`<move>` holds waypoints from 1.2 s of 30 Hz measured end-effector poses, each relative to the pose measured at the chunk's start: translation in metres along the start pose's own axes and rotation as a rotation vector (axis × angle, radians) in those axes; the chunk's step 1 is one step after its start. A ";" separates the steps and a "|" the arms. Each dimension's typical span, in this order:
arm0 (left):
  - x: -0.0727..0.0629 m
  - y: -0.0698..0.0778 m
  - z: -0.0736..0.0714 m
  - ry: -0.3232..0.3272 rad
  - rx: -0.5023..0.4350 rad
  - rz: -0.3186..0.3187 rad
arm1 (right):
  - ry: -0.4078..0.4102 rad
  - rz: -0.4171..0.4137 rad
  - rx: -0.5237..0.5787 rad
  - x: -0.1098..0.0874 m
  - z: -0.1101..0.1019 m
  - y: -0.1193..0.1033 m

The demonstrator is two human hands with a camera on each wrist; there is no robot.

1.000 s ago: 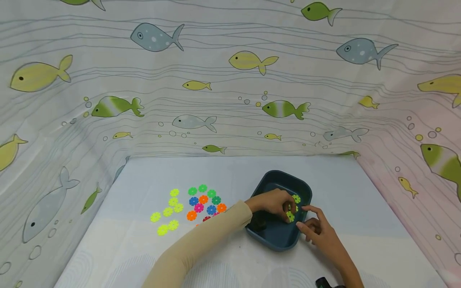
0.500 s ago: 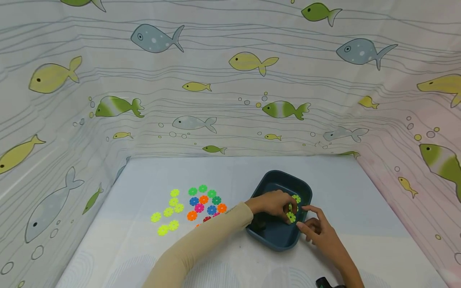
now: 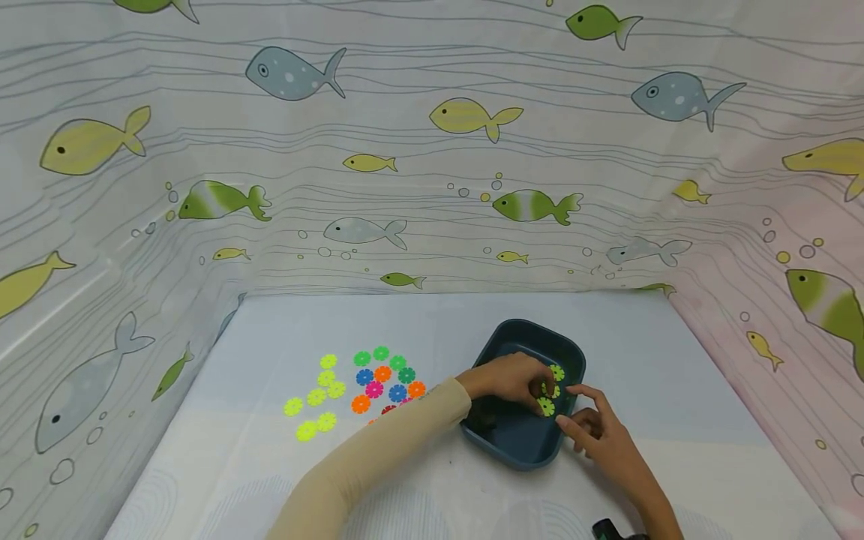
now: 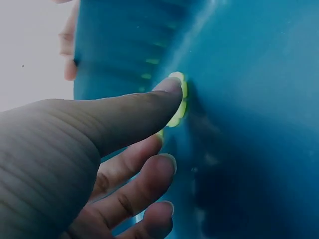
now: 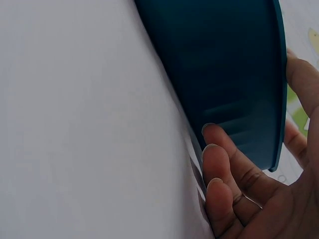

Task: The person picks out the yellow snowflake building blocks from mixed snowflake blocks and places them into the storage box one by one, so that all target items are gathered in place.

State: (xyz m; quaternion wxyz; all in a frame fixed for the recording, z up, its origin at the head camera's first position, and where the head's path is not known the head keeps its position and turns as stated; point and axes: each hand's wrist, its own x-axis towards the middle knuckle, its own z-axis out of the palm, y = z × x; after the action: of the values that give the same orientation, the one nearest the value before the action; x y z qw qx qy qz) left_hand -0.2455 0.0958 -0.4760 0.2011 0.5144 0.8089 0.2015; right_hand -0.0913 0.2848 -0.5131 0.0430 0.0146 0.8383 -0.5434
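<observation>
A dark blue tray [image 3: 529,444] stands right of the middle of the table. My left hand [image 3: 516,379] reaches into it and pinches a yellow-green flower-shaped plastic disc [image 4: 184,90] by the tray wall; the thumb covers part of the disc. Beside these fingertips, in the head view, a yellow-green disc [image 3: 556,372] shows along the tray's right side. My right hand [image 3: 604,442] holds the tray at its right rim, with the thumb and a fingertip on the edge. In the right wrist view, other fingers [image 5: 217,157] lie curled against the outer wall.
Left of the tray lies a loose group of yellow-green discs [image 3: 316,397]. Next to it are green, blue, orange and pink discs [image 3: 374,389], partly hidden by the left sleeve [image 3: 385,450]. A fish-patterned cloth [image 3: 432,195] walls the table's back and sides.
The left fingers shift slightly at the discs inside the tray. Both arms and the tray stay in nearly the same place.
</observation>
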 end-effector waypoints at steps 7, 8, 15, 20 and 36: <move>-0.014 -0.003 -0.013 0.068 -0.004 0.036 | -0.004 0.000 -0.003 0.000 0.001 -0.001; -0.016 -0.003 -0.015 0.081 -0.010 0.042 | -0.004 0.007 -0.002 0.000 0.000 -0.001; -0.036 -0.003 -0.031 0.146 -0.069 0.086 | 0.004 0.037 -0.004 0.001 0.000 0.001; -0.053 -0.008 -0.036 0.194 -0.115 0.094 | 0.010 0.041 -0.009 0.002 0.002 0.002; -0.109 -0.034 -0.034 0.308 -0.232 -0.006 | 0.001 0.029 -0.020 0.000 0.002 0.002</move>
State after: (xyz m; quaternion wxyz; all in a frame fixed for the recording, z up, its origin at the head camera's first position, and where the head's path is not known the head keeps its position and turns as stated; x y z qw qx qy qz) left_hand -0.2470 -0.0207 -0.4534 0.1333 0.4486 0.8030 0.3690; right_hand -0.0915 0.2836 -0.5157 0.0506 0.0264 0.8433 -0.5344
